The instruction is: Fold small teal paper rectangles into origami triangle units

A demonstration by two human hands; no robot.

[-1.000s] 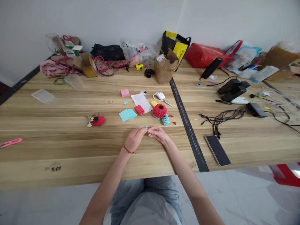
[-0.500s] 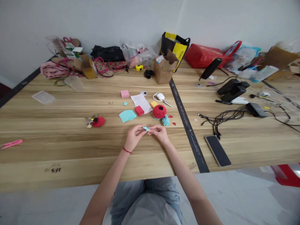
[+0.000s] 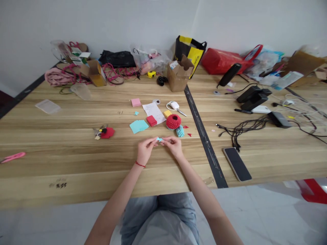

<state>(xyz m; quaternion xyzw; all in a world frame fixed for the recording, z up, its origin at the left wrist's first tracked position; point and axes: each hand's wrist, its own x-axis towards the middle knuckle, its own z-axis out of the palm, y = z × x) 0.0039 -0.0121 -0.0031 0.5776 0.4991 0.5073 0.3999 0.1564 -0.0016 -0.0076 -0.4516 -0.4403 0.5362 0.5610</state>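
Between my two hands is a small folded piece of light blue paper. My left hand pinches its left side, a red cord around the wrist. The fingertips of my right hand close on its right side. Just beyond lie light blue paper squares, a red paper stack and a round red folded-paper piece. Against that round piece rests a light blue folded-paper piece. Two small red paper triangles lie to its right.
A white sheet, pink paper stack and scissors lie farther back. To the right are a phone and black cables. Pink-handled scissors are far left. A brown paper bag stands near the wall.
The blue paper has turned slightly between my fingertips. My left hand has shifted a little, its fingers drawn closer together. The things on the table stay where they were.
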